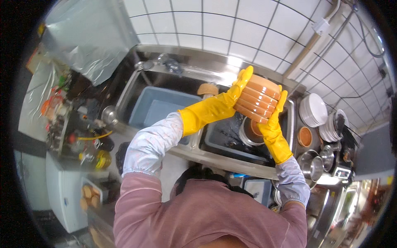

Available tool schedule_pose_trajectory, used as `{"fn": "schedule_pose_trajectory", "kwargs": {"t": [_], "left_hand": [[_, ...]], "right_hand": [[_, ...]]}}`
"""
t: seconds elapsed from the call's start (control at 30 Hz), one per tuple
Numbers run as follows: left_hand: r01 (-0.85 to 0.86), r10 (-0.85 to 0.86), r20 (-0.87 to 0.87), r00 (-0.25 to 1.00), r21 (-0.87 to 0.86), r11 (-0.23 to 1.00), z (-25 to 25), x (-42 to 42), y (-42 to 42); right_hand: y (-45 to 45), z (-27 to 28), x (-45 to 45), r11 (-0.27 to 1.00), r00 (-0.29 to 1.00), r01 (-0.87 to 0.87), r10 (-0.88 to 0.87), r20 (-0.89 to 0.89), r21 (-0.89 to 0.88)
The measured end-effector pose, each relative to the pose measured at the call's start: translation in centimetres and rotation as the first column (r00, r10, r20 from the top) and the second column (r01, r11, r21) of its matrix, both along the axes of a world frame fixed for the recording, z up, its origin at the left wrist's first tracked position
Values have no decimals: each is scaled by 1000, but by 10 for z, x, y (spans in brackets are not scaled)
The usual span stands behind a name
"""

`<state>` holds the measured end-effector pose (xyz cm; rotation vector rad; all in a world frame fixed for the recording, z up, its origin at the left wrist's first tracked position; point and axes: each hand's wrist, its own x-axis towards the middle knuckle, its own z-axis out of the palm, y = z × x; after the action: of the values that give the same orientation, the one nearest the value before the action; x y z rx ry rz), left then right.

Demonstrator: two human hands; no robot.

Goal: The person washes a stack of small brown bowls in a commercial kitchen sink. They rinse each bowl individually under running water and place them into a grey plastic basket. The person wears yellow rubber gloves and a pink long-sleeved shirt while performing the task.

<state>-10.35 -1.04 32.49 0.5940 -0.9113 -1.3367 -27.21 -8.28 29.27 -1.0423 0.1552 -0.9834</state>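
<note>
My left hand (pixel 243 82) and my right hand (pixel 275 110), both in yellow rubber gloves, grip a tilted stack of several glossy orange-brown bowls (pixel 259 98) from opposite sides. The stack is in the air over the right sink basin. Partly hidden under it, a white bowl (pixel 246 139) and an orange-brown bowl (pixel 256 127) sit in a dark-looking plastic tub (pixel 214 145). A tan, rounded piece (pixel 207 89) rests near the divider between the basins; I cannot tell whether it is a bowl.
A blue-grey plastic tub (pixel 169 107) occupies the left basin. Stacked white plates (pixel 313 110), a small orange-brown bowl (pixel 305 136) and metal pots (pixel 311 166) crowd the right counter. Foil-like sheeting (pixel 93 55) stands at the left, and a hose (pixel 325 51) hangs by the tiled wall.
</note>
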Motion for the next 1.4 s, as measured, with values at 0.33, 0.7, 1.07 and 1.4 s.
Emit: {"fn": "schedule_pose_trajectory", "kwargs": {"t": [0.33,0.7,1.07,1.4], "left_hand": [[-378,390,-21,921,206,903,6,-9,23],[-520,525,-20,851,-178,836,-32,61,118],[-886,839,286,463,187,425,-21,145,530],[-914,957,203,-206,309,-262,-6,138,839]], "right_hand": [[10,-6,21,980,978,-199,198,73,5],[47,4,94,669,948,-246,16,-318,-701],[366,-28,325,490,239,-829,746,-621,269],[677,-13,424,-555,-519,-827,697,-495,87]]}}
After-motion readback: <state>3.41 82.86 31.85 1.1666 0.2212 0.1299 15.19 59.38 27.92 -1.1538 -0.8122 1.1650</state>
